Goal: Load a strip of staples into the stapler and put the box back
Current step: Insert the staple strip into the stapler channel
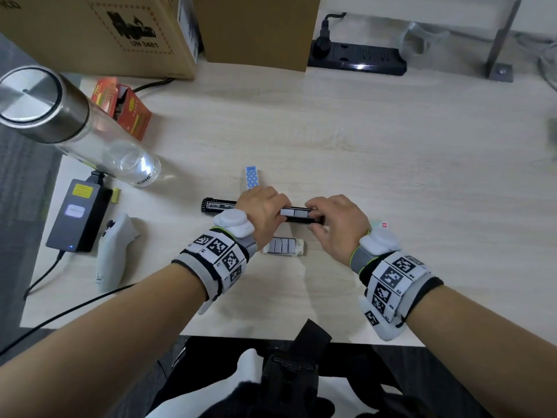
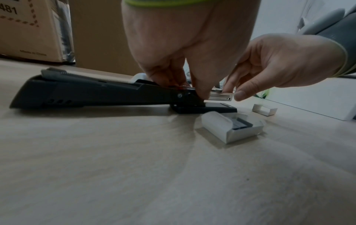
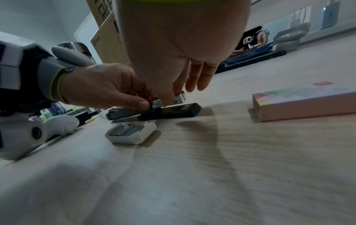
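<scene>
Metal staple strip [image 1: 294,212], brittle: our right hand [image 1: 336,221] pinches its end; left hand [image 1: 265,210] clamps stapler [image 2: 92,92].

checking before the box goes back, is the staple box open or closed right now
Open. The staple box lies on the table near the stapler, its tray out and rows of staples showing; its sleeve sits apart.

Bright, bowed head view; dim, murky wrist views, blurred foregrounds.
</scene>
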### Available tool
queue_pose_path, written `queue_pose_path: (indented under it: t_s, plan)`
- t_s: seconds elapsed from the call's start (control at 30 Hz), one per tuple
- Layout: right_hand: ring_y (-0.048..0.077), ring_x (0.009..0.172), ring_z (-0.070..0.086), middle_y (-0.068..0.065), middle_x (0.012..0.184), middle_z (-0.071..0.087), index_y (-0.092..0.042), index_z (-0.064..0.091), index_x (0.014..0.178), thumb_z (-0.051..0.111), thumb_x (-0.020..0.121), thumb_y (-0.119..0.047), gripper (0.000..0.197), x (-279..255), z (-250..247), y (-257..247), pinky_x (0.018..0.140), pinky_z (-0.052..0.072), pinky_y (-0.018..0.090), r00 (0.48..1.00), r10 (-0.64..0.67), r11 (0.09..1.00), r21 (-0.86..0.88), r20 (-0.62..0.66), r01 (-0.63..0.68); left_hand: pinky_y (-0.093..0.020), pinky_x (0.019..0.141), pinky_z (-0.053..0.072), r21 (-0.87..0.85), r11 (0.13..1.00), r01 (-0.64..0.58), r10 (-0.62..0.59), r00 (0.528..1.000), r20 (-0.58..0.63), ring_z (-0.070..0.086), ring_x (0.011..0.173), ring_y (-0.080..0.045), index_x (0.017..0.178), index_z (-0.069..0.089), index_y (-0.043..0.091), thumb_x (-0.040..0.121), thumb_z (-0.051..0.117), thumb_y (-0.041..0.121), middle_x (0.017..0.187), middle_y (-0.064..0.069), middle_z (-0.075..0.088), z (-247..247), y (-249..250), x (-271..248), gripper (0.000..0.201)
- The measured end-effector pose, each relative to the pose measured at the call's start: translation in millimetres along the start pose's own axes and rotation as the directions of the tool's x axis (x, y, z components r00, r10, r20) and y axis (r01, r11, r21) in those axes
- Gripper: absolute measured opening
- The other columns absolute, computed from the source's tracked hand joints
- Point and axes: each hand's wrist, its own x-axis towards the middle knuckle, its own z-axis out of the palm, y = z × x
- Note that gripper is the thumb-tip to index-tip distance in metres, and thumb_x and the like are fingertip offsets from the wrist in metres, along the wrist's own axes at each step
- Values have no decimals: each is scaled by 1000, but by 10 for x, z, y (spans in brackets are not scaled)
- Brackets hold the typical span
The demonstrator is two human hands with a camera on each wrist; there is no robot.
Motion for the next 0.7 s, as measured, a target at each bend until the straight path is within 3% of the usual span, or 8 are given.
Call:
queue_pose_path:
  t_s: [0.07, 0.17, 0.27, 0.37, 0.53, 0.7]
  plan:
    - [9, 95, 47, -7, 95, 69, -27, 56, 111, 68, 78, -17, 37, -7, -14, -9, 74, 29, 17, 1000, 5, 1000, 21, -17, -5, -38, 78, 35, -5, 1000, -4, 4, 1000, 2, 52, 91, -35, 106, 62, 12, 85, 61, 19, 101, -12, 62, 3, -3, 0, 22]
    - [16, 96, 53, -9, 94, 71, -23, 58, 110, 69, 79, -15, 33, -47, -77, -8, 75, 38, 24, 999, 9, 998, 56, -32, -8, -41, 78, 41, -36, 998, -50, 50, 998, -27, 53, 91, -34, 109, 62, 13, 81, 66, 19, 102, -10, 63, -15, -49, -57, 28]
    - [17, 95, 55, -9, 95, 71, -21, 59, 108, 68, 81, -15, 30, -76, -121, 24, 76, 39, 24, 999, 16, 997, 78, -40, -13, -42, 75, 45, -27, 997, -76, 74, 993, -91, 55, 90, -33, 106, 61, 17, 78, 65, 23, 101, -6, 64, -55, -148, -165, 29]
    - [17, 95, 55, -9, 94, 71, -21, 59, 108, 68, 81, -15, 29, -87, -130, 30, 76, 40, 25, 998, 14, 996, 83, -53, -9, -40, 74, 44, 18, 998, -52, 54, 990, -133, 57, 90, -32, 104, 62, 18, 75, 63, 28, 100, -6, 65, -93, -261, -263, 30]
    - [12, 97, 50, -6, 99, 66, -26, 56, 111, 66, 81, -18, 33, -55, -68, -38, 75, 36, 23, 1000, 28, 998, 56, 10, -29, -38, 73, 39, 69, 998, 1, 10, 988, -152, 57, 88, -33, 103, 63, 19, 75, 72, 22, 101, -4, 65, -88, -371, -306, 30]
    - [9, 94, 48, -3, 101, 64, -29, 55, 111, 66, 80, -22, 33, 2, -8, -73, 76, 31, 18, 1000, 18, 1000, 26, 18, -18, -40, 80, 38, 49, 998, 43, -35, 988, -148, 56, 92, -32, 104, 64, 20, 76, 70, 17, 99, -3, 65, -77, -325, -260, 29]
